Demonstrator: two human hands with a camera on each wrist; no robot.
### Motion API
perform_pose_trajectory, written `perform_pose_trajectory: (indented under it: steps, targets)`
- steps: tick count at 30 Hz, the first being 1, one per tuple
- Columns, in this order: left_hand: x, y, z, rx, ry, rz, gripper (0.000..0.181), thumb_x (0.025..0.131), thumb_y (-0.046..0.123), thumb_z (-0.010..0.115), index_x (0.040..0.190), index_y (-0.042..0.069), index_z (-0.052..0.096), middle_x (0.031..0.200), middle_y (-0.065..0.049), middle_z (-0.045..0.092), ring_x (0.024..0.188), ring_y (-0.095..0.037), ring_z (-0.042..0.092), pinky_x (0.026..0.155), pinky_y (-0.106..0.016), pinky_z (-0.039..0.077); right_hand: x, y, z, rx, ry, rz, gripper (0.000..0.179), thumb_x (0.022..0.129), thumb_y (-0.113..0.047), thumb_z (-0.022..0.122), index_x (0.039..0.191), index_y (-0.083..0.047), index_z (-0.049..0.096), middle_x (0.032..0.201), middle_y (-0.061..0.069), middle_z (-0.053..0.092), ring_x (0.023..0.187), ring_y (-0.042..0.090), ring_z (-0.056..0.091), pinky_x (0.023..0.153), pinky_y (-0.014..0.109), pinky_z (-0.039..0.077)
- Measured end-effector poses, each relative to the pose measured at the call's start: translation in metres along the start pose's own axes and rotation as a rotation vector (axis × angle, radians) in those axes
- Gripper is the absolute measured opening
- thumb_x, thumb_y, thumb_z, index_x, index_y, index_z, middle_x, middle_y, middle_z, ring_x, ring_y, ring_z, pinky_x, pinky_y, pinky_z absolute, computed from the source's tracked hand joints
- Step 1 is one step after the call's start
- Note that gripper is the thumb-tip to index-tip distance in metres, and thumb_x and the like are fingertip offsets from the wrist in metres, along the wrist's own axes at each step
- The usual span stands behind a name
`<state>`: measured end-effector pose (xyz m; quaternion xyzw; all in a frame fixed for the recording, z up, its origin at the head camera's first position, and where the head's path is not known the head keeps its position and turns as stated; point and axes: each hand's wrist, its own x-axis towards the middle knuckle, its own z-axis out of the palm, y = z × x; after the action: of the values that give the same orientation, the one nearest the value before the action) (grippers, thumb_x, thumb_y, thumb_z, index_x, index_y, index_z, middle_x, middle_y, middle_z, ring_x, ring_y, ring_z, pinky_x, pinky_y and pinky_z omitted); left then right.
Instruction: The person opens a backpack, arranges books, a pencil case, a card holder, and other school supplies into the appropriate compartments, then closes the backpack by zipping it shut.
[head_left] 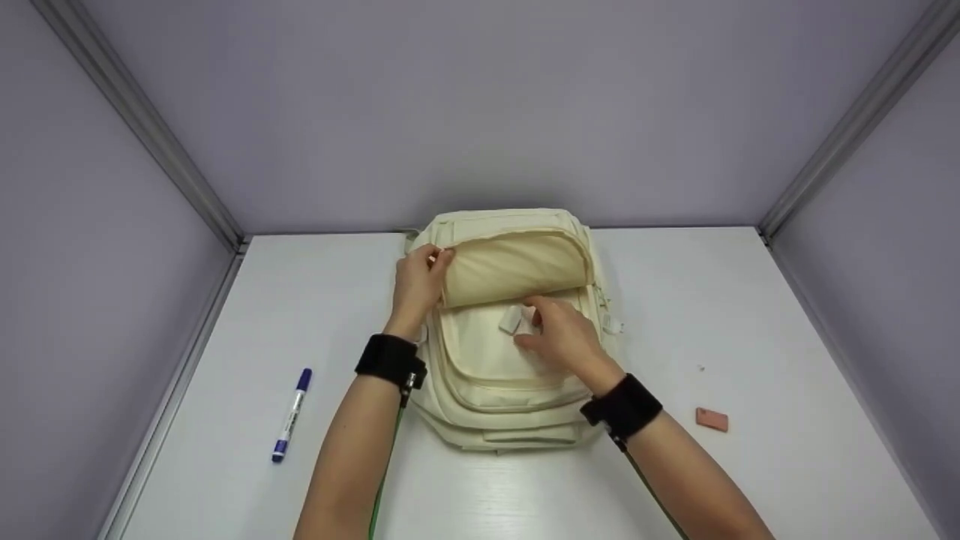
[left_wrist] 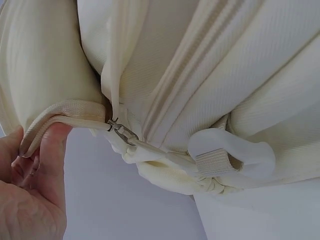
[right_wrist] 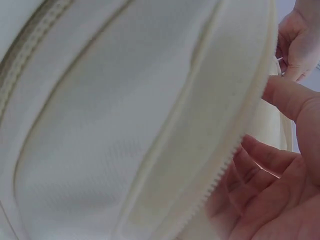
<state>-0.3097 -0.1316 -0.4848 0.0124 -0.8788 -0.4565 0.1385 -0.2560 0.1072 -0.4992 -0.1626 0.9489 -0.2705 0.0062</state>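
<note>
A cream backpack point(head_left: 480, 427) lies on the white table with its front flap point(head_left: 517, 266) folded up, pocket open. My left hand point(head_left: 420, 281) pinches the flap's zipper edge at the left corner; the left wrist view shows thumb and fingers point(left_wrist: 52, 150) on this edge, beside a metal zipper pull point(left_wrist: 121, 132). Over the pocket, my right hand point(head_left: 559, 334) has its thumb and fingers spread apart. Just left of its fingers is a small whitish block-like piece point(head_left: 511, 319), its kind unclear. In the right wrist view, the right fingers point(right_wrist: 265, 155) are at the toothed zipper edge point(right_wrist: 215, 180).
A blue-capped marker point(head_left: 292, 415) lies on the table to the left. On the right are a small reddish block point(head_left: 712, 419) and a tiny pale scrap point(head_left: 701, 367). Grey-purple panels point(head_left: 495, 112) enclose the table at the back and sides.
</note>
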Motion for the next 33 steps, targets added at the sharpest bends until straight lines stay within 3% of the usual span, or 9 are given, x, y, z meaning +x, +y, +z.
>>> perform_pose_trajectory:
  steps: [4,10,15,22,27,33]
  targets:
    - [-0.001,0.0,-0.001,0.007,-0.004,-0.001,0.029,0.099,0.032,0.06,0.086,0.006,0.064,0.06,-0.001,0.056,0.04,-0.011,0.047,0.04,-0.023,0.038,-0.013,0.0,-0.012,-0.021,0.041,-0.033,0.053,0.082,-0.03,0.081,0.127,-0.009,0.062,0.095,0.004,0.065,0.077,0.018,0.062,0.062,0.038,0.049]
    - [-0.001,0.0,-0.002,0.013,-0.011,-0.013,0.029,0.099,0.033,0.059,0.088,0.007,0.064,0.063,-0.002,0.056,0.041,-0.012,0.048,0.04,-0.025,0.04,-0.038,0.012,-0.029,-0.059,0.184,-0.101,0.05,0.082,-0.027,0.082,0.124,-0.008,0.062,0.095,0.007,0.065,0.075,0.02,0.062,0.056,0.038,0.049]
    - [-0.001,0.0,-0.002,0.025,0.0,-0.017,0.029,0.099,0.033,0.06,0.087,0.007,0.065,0.063,-0.002,0.056,0.047,-0.013,0.049,0.044,-0.025,0.04,-0.055,0.034,-0.04,-0.124,0.216,-0.016,0.049,0.082,-0.024,0.081,0.124,-0.006,0.062,0.094,0.011,0.063,0.072,0.026,0.062,0.051,0.041,0.048]
    - [-0.001,-0.001,0.0,0.002,0.002,-0.019,0.03,0.098,0.035,0.06,0.088,0.008,0.064,0.062,-0.001,0.055,0.04,-0.012,0.048,0.04,-0.025,0.04,-0.076,0.077,-0.05,-0.201,0.102,0.162,0.06,0.085,-0.025,0.078,0.133,0.0,0.054,0.111,0.027,0.056,0.075,0.037,0.061,0.054,0.048,0.049]
    - [-0.002,-0.001,0.002,-0.013,0.003,-0.019,0.029,0.098,0.034,0.06,0.088,0.007,0.065,0.061,-0.001,0.055,0.04,-0.011,0.047,0.039,-0.024,0.039,-0.096,0.114,-0.05,-0.209,-0.059,0.307,0.072,0.088,-0.027,0.075,0.144,0.004,0.041,0.123,0.038,0.046,0.081,0.044,0.059,0.062,0.054,0.051]
    - [-0.001,0.001,0.003,-0.003,0.009,-0.009,0.029,0.098,0.033,0.061,0.088,0.007,0.065,0.061,-0.001,0.054,0.046,-0.012,0.048,0.044,-0.025,0.038,-0.121,0.155,-0.053,-0.215,-0.215,0.47,0.079,0.086,-0.029,0.074,0.143,0.009,0.035,0.123,0.043,0.04,0.086,0.05,0.058,0.066,0.061,0.049]
